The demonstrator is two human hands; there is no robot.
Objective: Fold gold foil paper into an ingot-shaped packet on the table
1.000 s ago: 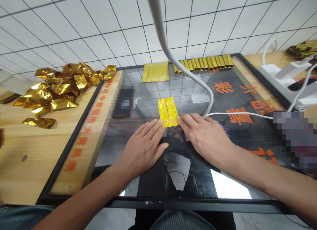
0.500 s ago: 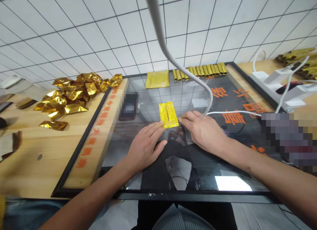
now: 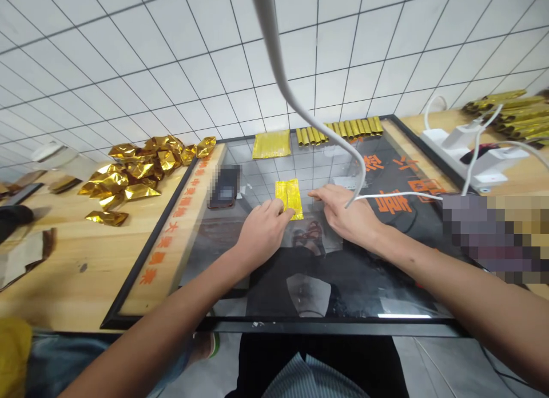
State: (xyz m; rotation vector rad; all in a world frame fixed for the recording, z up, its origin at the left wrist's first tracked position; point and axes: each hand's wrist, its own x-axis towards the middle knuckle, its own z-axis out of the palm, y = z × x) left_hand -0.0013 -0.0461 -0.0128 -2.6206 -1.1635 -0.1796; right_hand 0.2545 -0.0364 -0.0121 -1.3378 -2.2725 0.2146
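Note:
A small flat gold foil wrapper [image 3: 295,194], with a lengthwise slit or seam, lies on the dark glass in the middle. My left hand [image 3: 265,227] is at its lower left part, fingers bent and thumb over the foil, pinching it at that edge. My right hand [image 3: 349,215] rests on the glass to the right, index finger stretched toward the wrapper but apart from it, with nothing visible in it. Beyond stand a stack of flat gold wrappers [image 3: 271,144] and a row of rolled gold tubes [image 3: 358,127].
A white cable [image 3: 286,89] hangs down in front and runs past my right hand. The phone [image 3: 225,186] lies left on the glass. Crumpled gold foil packets [image 3: 143,168] lie on the wooden table at left. At right are a white power strip [image 3: 463,158] and more gold tubes [image 3: 514,115].
My left hand has shifted up onto the wrapper, its fingers now bent instead of stretched. My right hand stays beside it, index finger straighter. The whole view has turned slightly.

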